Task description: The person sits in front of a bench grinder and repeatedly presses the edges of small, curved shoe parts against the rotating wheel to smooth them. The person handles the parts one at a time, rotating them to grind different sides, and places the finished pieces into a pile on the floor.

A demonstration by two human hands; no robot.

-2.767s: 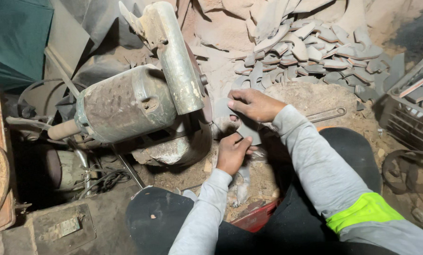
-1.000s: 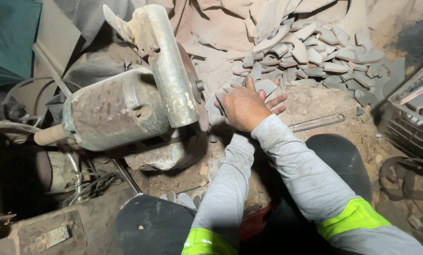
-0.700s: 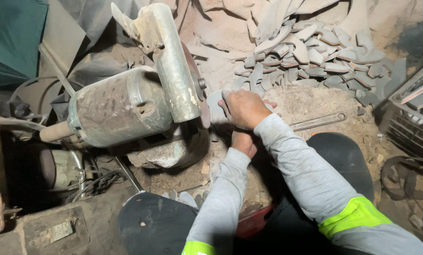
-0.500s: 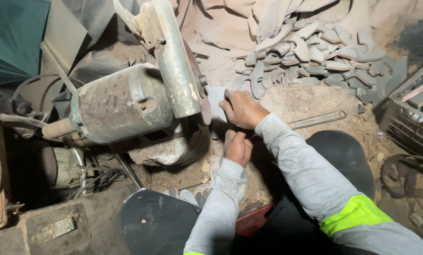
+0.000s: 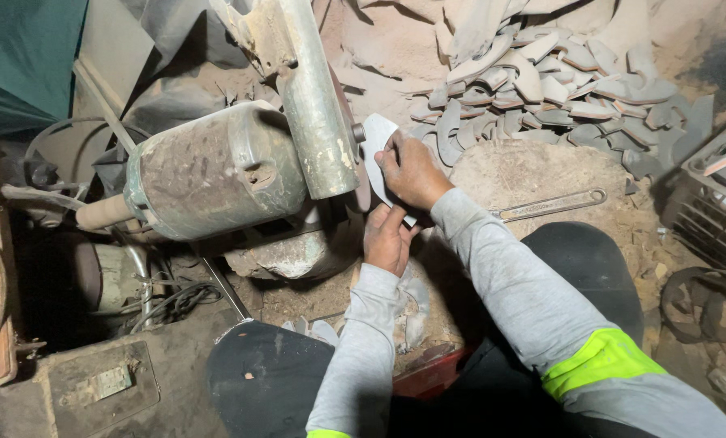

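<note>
Both hands grasp one flat pale workpiece [image 5: 377, 154], a curved, leaf-shaped blank, and press its edge against the grinding wheel [image 5: 361, 191] of the dusty bench grinder [image 5: 217, 170]. The right hand [image 5: 412, 169] is clenched over the upper part of the blank, fingers wrapped across its face, while the left hand [image 5: 387, 238] pinches its lower end from below, just under the right. The blank sits between the hands and the wheel's metal guard [image 5: 318, 105], which stands just left of the right hand. The step in hand looks like grinding the edge to shape. By my judgement the next move calls for a steady grip and a slow turn of the piece along the wheel, fingertips kept clear of the rim. Beyond the right hand lies a heap of similar blanks [image 5: 541, 89], and to its right a long metal wrench [image 5: 549, 204] rests on the dusty mound [image 5: 525, 170].
</note>
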